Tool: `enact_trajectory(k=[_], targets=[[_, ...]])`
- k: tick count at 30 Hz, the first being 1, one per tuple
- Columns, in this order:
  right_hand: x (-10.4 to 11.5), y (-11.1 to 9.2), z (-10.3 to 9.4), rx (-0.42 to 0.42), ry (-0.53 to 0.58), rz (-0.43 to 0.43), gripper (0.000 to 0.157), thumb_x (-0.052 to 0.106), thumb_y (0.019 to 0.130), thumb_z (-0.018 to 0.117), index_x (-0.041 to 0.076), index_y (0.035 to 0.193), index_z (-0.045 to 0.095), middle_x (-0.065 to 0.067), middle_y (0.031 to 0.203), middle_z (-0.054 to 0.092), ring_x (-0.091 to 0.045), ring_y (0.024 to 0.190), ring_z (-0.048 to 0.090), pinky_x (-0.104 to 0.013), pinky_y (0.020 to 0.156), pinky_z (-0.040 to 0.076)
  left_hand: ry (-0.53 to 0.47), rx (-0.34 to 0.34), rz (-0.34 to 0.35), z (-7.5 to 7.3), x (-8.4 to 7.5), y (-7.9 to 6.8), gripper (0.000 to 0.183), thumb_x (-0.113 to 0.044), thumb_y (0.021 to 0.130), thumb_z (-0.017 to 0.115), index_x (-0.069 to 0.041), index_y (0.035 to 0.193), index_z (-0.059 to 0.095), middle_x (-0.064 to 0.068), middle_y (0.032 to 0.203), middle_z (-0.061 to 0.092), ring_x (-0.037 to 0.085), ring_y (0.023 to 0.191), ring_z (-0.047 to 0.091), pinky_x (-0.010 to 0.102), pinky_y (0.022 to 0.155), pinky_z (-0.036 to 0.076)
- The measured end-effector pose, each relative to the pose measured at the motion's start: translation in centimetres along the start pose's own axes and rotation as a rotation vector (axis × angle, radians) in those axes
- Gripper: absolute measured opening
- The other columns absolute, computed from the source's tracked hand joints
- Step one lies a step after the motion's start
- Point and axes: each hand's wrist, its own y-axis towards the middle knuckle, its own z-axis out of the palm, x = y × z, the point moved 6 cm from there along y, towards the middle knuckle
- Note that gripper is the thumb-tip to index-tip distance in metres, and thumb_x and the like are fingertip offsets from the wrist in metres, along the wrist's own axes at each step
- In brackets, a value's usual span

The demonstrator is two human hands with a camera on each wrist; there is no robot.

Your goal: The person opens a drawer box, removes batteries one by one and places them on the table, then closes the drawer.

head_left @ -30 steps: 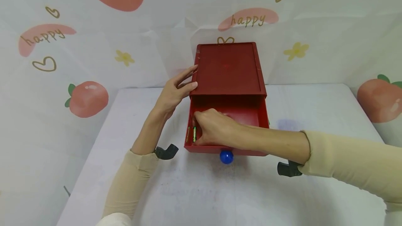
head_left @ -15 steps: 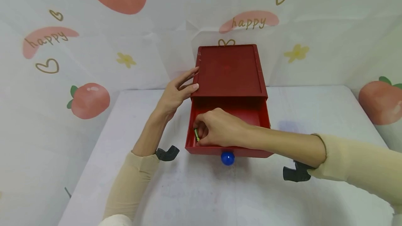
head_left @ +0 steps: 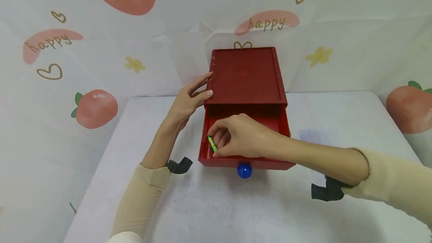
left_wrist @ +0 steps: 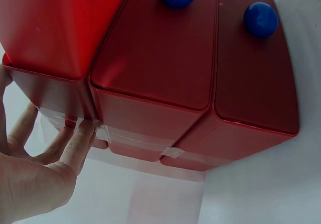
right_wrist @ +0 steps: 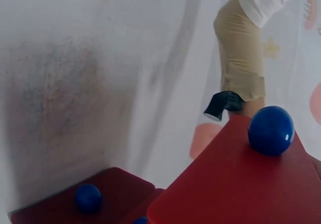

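A red drawer cabinet (head_left: pixel 248 74) stands against the back wall, its top drawer (head_left: pixel 202 152) pulled out. Over the left front corner of that drawer, my right hand (head_left: pixel 244 136) pinches a small green-and-yellow battery (head_left: pixel 212 144) between thumb and fingertips. The battery tilts at a slant. My left hand (head_left: pixel 187 100) rests against the cabinet's left side, fingers spread, the thumb at the top edge. In the left wrist view the left hand's fingers (left_wrist: pixel 77 143) touch the cabinet's taped side. The drawer floor is partly hidden behind my right hand.
Blue ball knobs sit on the drawer fronts; the top drawer's knob (head_left: pixel 244 170) projects toward me. Two lower drawers (left_wrist: pixel 155 48) are closed. The cabinet stands on a white table (head_left: pixel 216 205), with a fruit-patterned cloth (head_left: pixel 168 59) behind it.
My right hand has lifted the battery off the drawer's left side and drawn it slightly right, tilting it. My left hand keeps its place on the cabinet.
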Motion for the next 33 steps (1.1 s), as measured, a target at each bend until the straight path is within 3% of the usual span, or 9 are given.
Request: enact_trajectory(k=[22,33], targets=[[-0.4,-2.2,-3.3,-0.043,0.198,-0.016,0.037,0.016,0.08,0.085,0.01,0.112,0.067,-0.001,0.093,0.068,-0.015,0.084,0.068,-0.029,0.078,0.058,0.007,-0.001,-0.005,-0.1,0.2,0.0,0.054,-0.023,0.095,0.067,-0.029,0.146,0.051,-0.002,0.149,0.045,0.028,0.127,0.052,0.041,0.102,0.047],[-1.4,-3.2,-4.8,-0.088,0.21,-0.036,0.04,0.012,0.078,0.086,0.008,0.112,0.065,-0.004,0.095,0.067,-0.02,0.085,0.067,-0.032,0.077,0.059,0.002,-0.003,-0.004,-0.1,0.1,-0.1,0.055,-0.021,0.095,0.068,-0.028,0.147,0.051,-0.001,0.149,0.045,0.027,0.126,0.052,0.041,0.103,0.047]])
